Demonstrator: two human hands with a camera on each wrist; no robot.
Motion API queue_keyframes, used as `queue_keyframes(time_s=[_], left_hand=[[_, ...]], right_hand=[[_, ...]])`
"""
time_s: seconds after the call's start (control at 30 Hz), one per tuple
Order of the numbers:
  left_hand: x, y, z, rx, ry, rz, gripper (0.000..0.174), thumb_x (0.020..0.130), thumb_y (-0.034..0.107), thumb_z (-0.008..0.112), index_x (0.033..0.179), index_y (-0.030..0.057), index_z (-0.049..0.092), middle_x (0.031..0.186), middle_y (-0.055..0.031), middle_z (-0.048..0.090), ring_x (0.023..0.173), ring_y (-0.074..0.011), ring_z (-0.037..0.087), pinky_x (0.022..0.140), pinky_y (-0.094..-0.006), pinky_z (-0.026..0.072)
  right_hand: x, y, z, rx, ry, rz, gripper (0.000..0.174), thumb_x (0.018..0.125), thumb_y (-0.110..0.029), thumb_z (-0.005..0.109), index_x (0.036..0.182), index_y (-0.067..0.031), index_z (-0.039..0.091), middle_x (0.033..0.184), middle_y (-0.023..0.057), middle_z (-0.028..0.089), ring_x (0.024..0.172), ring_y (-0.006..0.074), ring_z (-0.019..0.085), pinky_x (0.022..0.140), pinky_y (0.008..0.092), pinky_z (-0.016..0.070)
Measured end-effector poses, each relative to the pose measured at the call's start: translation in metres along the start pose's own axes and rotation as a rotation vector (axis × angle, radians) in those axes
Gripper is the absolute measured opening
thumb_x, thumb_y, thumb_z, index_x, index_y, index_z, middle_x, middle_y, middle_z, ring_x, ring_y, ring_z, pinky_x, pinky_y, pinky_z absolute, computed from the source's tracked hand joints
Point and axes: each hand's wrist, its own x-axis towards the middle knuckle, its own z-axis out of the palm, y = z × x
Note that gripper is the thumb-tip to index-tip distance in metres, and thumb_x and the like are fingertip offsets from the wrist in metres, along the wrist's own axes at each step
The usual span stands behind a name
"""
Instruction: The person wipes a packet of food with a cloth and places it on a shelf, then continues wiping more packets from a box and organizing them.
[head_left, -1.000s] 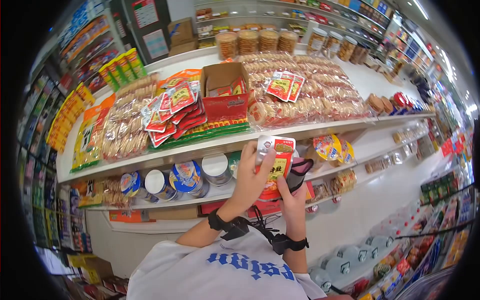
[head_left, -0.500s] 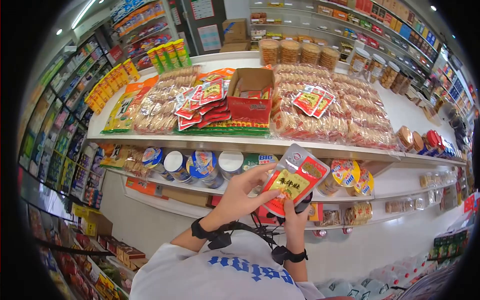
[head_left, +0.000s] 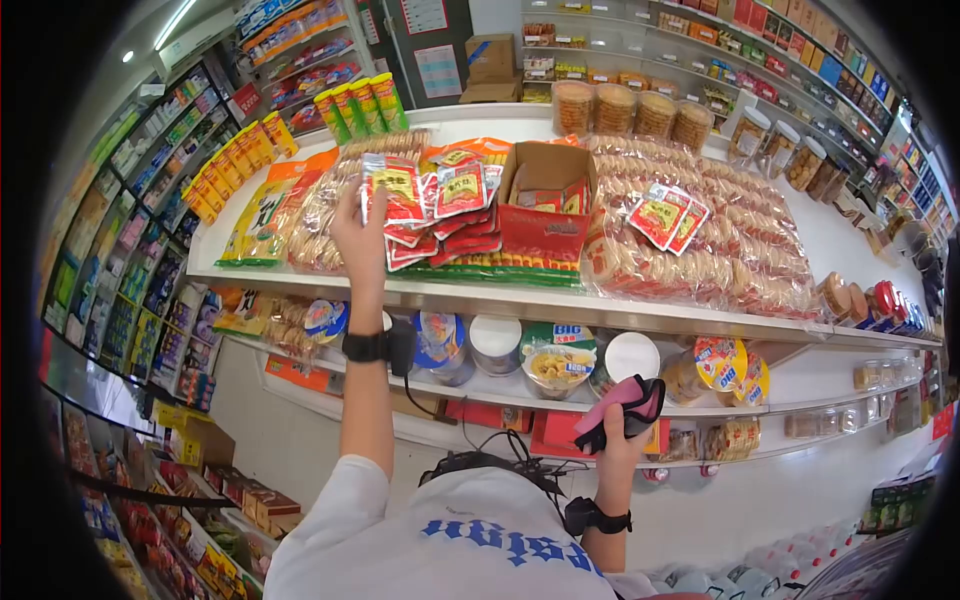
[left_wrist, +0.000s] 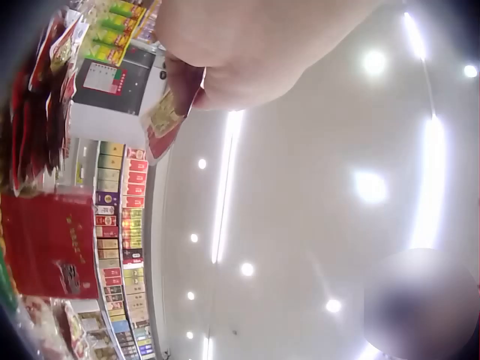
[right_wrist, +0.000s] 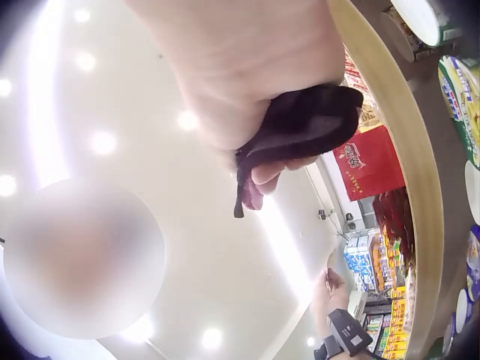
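My left hand pinches a red and silver snack pouch at the left side of a pile of similar pouches. In the left wrist view, that pouch juts out below the hand. Beside the pile stands an open red cardboard box with pouches inside. Lower down, in front of the lower shelf, my right hand grips a folded pink and black item; I cannot tell its kind. The right wrist view shows its black side against the palm and fingers.
Wrapped round crackers cover the counter's right half, with two pouches on top. Yellow-green canisters and clear jars line the back. Instant noodle cups fill the shelf below the counter edge.
The left hand has carried the pouch away from the right hand, up and left to the pile. The right hand stays low, keeping the pink and black item. The head view has shifted.
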Motion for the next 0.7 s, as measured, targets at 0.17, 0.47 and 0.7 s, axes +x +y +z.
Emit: queue_keyframes(time_s=[0.17, 0.47, 0.7], left_hand=[[0.026, -0.118, -0.003, 0.738, -0.265, 0.190, 0.040, 0.094, 0.014, 0.070, 0.129, -0.0044, 0.063, 0.126, -0.0259, 0.061, 0.121, -0.0390, 0.057, 0.099, -0.0443, 0.0482], [0.026, -0.043, 0.035, 0.120, -0.326, 0.298, 0.019, 0.101, 0.006, 0.058, 0.114, -0.0038, 0.068, 0.110, -0.0170, 0.071, 0.103, -0.0249, 0.071, 0.093, -0.0339, 0.0545], [0.032, -0.004, 0.154, -0.118, -0.988, 0.253, 0.025, 0.097, 0.013, 0.065, 0.115, -0.0049, 0.069, 0.104, -0.0145, 0.074, 0.095, -0.0217, 0.073, 0.086, -0.0324, 0.0567]], right_hand=[[-0.005, -0.015, 0.058, 0.034, 0.156, 0.002, 0.030, 0.100, -0.024, 0.068, 0.117, -0.0060, 0.050, 0.078, 0.0061, 0.062, 0.052, 0.0139, 0.058, 0.039, 0.0266, 0.0433], [-0.001, -0.006, 0.084, 0.103, 0.239, -0.064, 0.024, 0.104, -0.028, 0.061, 0.112, -0.0065, 0.054, 0.078, 0.0077, 0.063, 0.054, 0.0170, 0.058, 0.045, 0.0303, 0.0463], [0.003, -0.014, 0.084, 0.138, 0.128, -0.047, 0.024, 0.102, -0.026, 0.064, 0.104, -0.0030, 0.060, 0.075, 0.0075, 0.066, 0.056, 0.0149, 0.062, 0.049, 0.0284, 0.0498]])
